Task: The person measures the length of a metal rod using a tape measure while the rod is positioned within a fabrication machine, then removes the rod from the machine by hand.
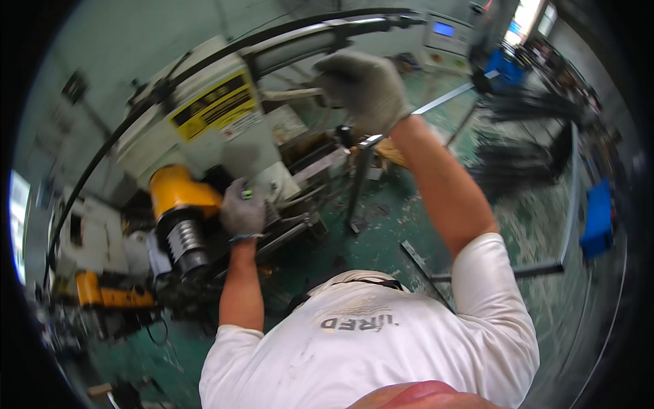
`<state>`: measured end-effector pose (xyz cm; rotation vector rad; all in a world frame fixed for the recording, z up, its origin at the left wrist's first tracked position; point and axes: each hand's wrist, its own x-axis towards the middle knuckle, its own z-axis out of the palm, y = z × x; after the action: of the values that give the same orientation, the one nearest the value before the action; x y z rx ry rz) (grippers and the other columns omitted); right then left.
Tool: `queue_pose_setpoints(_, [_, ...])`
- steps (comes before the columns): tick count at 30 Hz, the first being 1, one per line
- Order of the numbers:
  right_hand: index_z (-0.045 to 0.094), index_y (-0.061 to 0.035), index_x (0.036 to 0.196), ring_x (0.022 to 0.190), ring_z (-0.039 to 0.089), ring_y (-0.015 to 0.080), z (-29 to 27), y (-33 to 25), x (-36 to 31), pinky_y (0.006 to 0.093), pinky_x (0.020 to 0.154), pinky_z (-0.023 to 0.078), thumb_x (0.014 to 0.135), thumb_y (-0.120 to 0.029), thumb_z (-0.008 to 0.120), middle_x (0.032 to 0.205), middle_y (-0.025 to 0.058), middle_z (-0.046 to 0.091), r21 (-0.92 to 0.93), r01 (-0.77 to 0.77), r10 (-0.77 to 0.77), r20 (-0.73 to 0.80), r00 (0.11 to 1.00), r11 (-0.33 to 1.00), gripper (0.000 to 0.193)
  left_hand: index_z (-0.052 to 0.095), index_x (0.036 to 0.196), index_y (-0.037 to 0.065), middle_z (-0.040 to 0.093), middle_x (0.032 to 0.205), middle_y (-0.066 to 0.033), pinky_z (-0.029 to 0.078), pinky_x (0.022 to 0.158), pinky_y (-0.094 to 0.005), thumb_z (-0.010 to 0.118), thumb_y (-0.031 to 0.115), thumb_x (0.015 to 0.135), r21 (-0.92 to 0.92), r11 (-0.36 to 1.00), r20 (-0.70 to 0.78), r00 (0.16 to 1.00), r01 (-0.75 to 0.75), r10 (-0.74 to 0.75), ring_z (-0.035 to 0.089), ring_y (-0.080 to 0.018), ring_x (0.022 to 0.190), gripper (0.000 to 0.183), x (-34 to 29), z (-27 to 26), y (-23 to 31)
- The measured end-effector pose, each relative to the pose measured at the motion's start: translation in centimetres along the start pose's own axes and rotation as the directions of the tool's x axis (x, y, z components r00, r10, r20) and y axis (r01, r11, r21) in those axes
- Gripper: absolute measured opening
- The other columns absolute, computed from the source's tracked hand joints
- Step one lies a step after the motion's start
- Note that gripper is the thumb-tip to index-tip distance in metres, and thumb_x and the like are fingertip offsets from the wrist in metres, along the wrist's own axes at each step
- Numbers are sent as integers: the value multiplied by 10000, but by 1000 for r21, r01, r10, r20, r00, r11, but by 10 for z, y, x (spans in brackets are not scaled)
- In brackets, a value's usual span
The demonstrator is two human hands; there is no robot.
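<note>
Head view looks steeply down on a person in a white shirt at a cream-coloured machine. Both hands wear grey knit gloves. The right hand is raised and curled shut around a pale handle that juts from the machine's upper body; the fingers wrap the handle's end, so that end is hidden. The left hand is lower, pressed against the machine's front just beside a yellow cylindrical housing, fingers bent over a small green button or tag; whether it grips or only presses there cannot be told.

A long dark curved tube arcs over the machine's top, running from the left rim to the upper middle. Open green floor lies between the arms and to the right, bounded by a thin metal frame and a heap of dark rods. The lower left is cluttered and blurred, and the fisheye rim cuts off the surroundings.
</note>
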<state>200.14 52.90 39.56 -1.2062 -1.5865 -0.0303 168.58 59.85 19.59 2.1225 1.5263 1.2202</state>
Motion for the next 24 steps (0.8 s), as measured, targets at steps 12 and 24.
queue_pose_setpoints(12, [838, -162, 1231, 1071, 775, 305, 224, 24, 277, 430, 995, 597, 894, -379, 850, 1187, 93, 824, -288, 128, 44, 522, 852, 949, 401, 779, 1101, 113, 727, 995, -144, 605, 824, -484, 784, 198, 858, 127, 987, -67, 992, -94, 103, 712, -383, 957, 257, 2, -17, -1])
queue_pose_setpoints(24, [848, -56, 1085, 905, 753, 331, 313, 46, 308, 464, 876, 610, 824, -245, 811, 1034, 206, 803, -343, 475, 6, 815, 579, 810, 324, 769, 1086, 78, 735, 956, -156, 601, 800, -484, 774, 183, 883, 172, 985, -58, 998, 12, -2, 725, -392, 910, 229, 8, -24, 8])
